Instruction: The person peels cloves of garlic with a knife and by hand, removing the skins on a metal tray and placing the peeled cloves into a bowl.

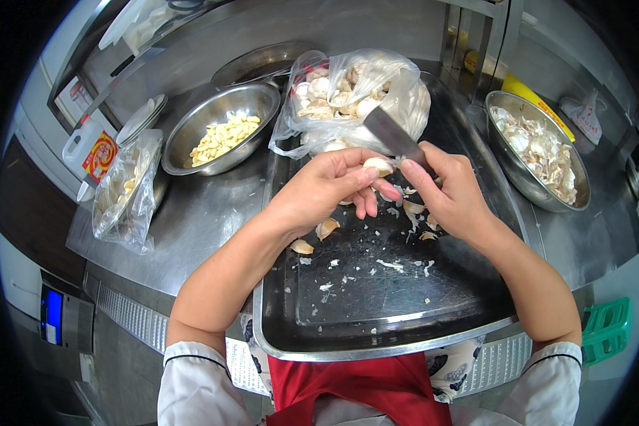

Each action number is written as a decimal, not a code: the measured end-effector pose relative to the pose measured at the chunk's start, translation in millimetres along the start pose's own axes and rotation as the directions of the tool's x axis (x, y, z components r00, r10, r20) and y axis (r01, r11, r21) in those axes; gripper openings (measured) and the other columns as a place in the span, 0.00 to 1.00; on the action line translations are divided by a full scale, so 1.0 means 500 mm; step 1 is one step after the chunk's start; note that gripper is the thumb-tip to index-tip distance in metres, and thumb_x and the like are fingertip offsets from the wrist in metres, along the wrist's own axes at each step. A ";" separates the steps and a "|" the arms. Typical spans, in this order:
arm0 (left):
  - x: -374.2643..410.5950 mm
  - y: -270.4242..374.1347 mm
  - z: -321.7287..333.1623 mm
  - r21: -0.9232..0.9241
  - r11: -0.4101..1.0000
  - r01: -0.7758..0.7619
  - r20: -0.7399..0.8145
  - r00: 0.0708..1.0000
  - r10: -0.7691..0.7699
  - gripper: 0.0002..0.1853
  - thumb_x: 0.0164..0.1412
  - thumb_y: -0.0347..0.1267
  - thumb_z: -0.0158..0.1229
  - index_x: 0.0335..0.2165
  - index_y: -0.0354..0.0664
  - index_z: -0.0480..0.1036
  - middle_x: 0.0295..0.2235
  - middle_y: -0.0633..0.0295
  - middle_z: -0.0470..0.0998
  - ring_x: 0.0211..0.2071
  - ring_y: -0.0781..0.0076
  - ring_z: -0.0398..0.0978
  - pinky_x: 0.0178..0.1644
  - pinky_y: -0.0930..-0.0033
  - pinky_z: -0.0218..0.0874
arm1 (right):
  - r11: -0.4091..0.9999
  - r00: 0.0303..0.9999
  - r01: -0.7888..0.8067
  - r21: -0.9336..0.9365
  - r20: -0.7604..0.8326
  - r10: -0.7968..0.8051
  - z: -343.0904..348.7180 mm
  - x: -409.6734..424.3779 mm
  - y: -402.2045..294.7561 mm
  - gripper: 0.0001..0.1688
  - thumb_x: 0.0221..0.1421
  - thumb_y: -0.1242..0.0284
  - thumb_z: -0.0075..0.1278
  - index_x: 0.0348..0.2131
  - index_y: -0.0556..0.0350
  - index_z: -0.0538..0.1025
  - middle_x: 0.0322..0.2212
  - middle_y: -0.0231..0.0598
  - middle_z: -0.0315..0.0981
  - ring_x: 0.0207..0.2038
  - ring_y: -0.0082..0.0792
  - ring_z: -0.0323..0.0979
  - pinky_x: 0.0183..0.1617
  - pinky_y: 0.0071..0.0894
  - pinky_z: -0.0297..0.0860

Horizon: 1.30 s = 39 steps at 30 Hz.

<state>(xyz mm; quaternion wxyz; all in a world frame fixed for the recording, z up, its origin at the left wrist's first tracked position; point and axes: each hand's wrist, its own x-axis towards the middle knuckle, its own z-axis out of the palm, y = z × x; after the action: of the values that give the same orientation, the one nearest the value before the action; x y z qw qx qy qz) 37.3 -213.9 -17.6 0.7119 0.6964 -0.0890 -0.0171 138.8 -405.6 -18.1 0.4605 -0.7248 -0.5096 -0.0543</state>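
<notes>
Between its thumb and fingers my left hand (pixel 325 183) holds a garlic clove (pixel 379 166), with some skin on it. My right hand (pixel 452 191) grips a knife with a broad, dark rectangular blade (pixel 396 136); its handle is hidden in the palm. The right thumb pinches a bit of skin beside the clove. Both hands are over a dark metal tray (pixel 362 298). Unpeeled cloves (pixel 327 229) and scraps of skin (pixel 391 264) lie scattered on it. Behind the hands, a clear plastic bag (pixel 293 130) full of garlic bulbs (pixel 319 88) rests on the tray.
To the left, a steel bowl (pixel 173 154) holds peeled cloves (pixel 226 138). A plastic-covered container (pixel 125 197) and a white jug (pixel 93 146) stand farther left. At right, another steel bowl (pixel 511 173) holds garlic skins (pixel 538 149). A dark pan (pixel 261 61) sits at the back.
</notes>
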 end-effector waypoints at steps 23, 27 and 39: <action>-0.001 -0.006 0.006 -0.001 0.998 -0.061 0.024 0.998 0.061 0.18 0.64 0.30 0.50 0.50 0.33 0.65 0.33 0.62 0.75 0.33 0.79 0.72 0.41 0.75 0.64 | 0.987 0.990 -0.056 0.152 0.134 0.036 -0.004 -0.005 -0.007 0.17 0.57 0.67 0.53 0.36 0.66 0.70 0.20 0.43 0.73 0.21 0.26 0.71 0.23 0.25 0.64; -0.001 -0.003 0.009 0.065 0.994 -0.085 0.048 0.995 0.082 0.18 0.64 0.30 0.49 0.50 0.32 0.65 0.31 0.62 0.75 0.32 0.79 0.72 0.40 0.75 0.65 | 0.990 0.987 -0.053 0.134 0.156 0.032 -0.006 -0.006 -0.009 0.17 0.58 0.66 0.53 0.35 0.66 0.70 0.21 0.43 0.74 0.21 0.26 0.71 0.23 0.25 0.65; -0.006 -0.001 0.020 0.398 0.884 -0.246 0.011 0.965 0.264 0.12 0.63 0.25 0.47 0.45 0.32 0.66 0.31 0.61 0.76 0.32 0.78 0.73 0.39 0.75 0.65 | 0.974 0.988 -0.038 0.224 0.153 0.003 -0.005 -0.009 -0.012 0.15 0.61 0.68 0.49 0.38 0.65 0.71 0.21 0.39 0.72 0.22 0.21 0.68 0.26 0.25 0.64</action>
<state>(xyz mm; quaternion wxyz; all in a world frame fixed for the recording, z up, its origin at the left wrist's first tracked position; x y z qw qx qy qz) 32.7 -223.3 -18.4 0.5542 0.8083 -0.1659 0.1099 132.6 -410.1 -15.5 0.5005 -0.6750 -0.5384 0.0642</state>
